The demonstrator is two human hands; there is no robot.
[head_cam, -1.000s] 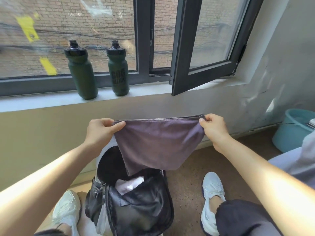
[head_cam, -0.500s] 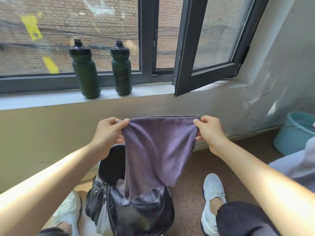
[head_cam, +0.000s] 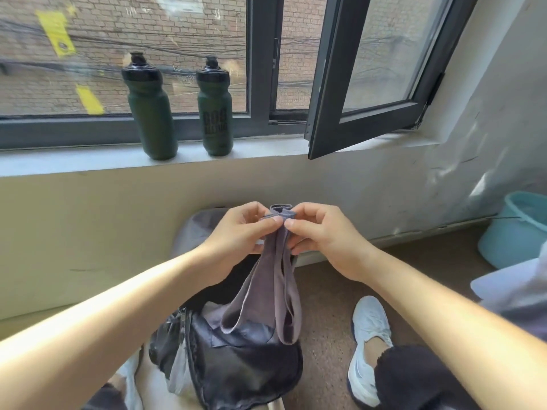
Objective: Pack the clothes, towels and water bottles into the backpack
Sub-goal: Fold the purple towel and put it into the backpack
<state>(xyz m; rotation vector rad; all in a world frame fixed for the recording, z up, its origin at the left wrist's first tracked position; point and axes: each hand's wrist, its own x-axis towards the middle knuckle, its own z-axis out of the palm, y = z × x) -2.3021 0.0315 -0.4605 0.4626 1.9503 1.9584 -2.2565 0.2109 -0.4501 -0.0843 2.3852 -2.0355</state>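
Head view, and both hands are up in the middle of the scene: the left hand (head_cam: 236, 232) and the right hand (head_cam: 322, 241) meet knuckle to knuckle, each pinching the top edge of the grey-purple soft cloth towel (head_cam: 272, 291) between thumb and curled fingers, thumb tips almost touching. The towel is gathered into a narrow bundle at the pinch and hangs down in long folds, its bottom loops dangling right over the mouth of the black, shiny fabric backpack (head_cam: 245, 359). That backpack sits unzipped on the brown floor, near, between the person's feet, with a bit of pale fabric (head_cam: 211, 312) showing inside it. To the right of it there's a white trainer (head_cam: 367, 344) planted on the floor. Far side now: two dark green plastic water bottles with black caps stand upright on the pale windowsill (head_cam: 74, 161), the left bottle (head_cam: 151, 113) plain-faced, the right bottle (head_cam: 214, 113) carrying dark block lettering on its side, too murky to read for sure. They stand close together, well apart from the backpack. To their right, a dark-framed window sash (head_cam: 370, 113) stands swung open into the room. Far right, a pale blue plastic bucket (head_cam: 515, 232) sits on the floor by the wall.
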